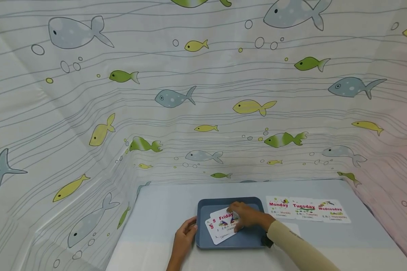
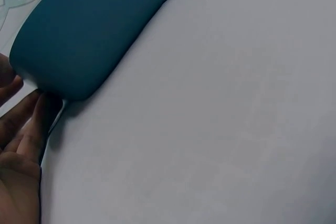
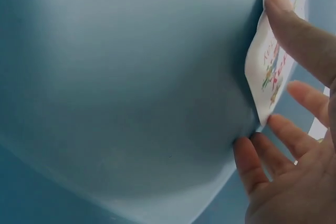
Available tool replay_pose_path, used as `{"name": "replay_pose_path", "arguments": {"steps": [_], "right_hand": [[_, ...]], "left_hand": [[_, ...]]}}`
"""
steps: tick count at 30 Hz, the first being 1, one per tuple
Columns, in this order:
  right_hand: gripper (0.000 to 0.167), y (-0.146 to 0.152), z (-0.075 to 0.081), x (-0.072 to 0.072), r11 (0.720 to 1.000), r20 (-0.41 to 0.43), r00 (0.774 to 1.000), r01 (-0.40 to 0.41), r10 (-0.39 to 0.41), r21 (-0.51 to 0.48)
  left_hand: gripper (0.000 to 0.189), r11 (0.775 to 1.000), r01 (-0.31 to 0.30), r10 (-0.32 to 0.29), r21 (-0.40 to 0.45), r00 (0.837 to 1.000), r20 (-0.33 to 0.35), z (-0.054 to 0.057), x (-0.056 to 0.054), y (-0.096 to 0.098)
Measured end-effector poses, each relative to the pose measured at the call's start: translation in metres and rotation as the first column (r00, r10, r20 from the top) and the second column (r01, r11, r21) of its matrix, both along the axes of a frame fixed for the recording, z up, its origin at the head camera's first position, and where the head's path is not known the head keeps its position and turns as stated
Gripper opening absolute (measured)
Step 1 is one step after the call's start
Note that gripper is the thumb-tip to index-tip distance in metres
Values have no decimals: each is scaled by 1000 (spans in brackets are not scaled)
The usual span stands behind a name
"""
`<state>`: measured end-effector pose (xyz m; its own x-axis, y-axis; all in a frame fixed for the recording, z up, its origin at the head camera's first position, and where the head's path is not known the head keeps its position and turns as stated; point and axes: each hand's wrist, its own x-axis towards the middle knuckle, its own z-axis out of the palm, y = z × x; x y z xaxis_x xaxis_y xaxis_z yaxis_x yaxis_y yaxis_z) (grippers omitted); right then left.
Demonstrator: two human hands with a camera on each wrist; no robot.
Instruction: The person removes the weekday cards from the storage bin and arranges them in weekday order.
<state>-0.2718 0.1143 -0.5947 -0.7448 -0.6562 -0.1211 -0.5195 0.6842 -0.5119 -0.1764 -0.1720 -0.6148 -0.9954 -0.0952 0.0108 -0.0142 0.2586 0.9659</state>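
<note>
A blue-grey tray (image 1: 247, 241) stands on the table and holds a small fanned stack of white weekday cards. On top is the Friday card (image 1: 220, 223); only edges of the cards under it (image 1: 211, 235) show. My right hand (image 1: 245, 216) reaches over the tray and grips the Friday card, thumb at its near edge and fingertips at its far edge. In the right wrist view the thumb rests on the card (image 3: 270, 66). My left hand (image 1: 184, 237) holds the tray's left rim, with fingers against its outer side (image 2: 58, 72).
Right of the tray, the Monday card (image 1: 279, 212), Tuesday card (image 1: 305, 213) and Wednesday card (image 1: 332, 216) lie in a row. Another white card (image 1: 293, 228) lies below them, partly behind my right forearm. Fish-patterned sheeting (image 1: 203, 113) surrounds the table.
</note>
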Motion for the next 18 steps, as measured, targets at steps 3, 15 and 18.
{"name": "replay_pose_path", "arguments": {"steps": [3,15,18], "right_hand": [[74,0,0,0,1000,-20,1000,-3,3,16],[99,-2,-2,-1,998,-40,999,29,-27,57],[99,-2,-1,-1,997,-36,999,33,-30,69]], "left_hand": [[32,1000,2,-2,7,1000,-4,1,0,1],[34,1000,-14,14,6,1000,-14,-31,-10,-4],[33,1000,-23,23,-17,999,-27,-34,-12,-5]]}}
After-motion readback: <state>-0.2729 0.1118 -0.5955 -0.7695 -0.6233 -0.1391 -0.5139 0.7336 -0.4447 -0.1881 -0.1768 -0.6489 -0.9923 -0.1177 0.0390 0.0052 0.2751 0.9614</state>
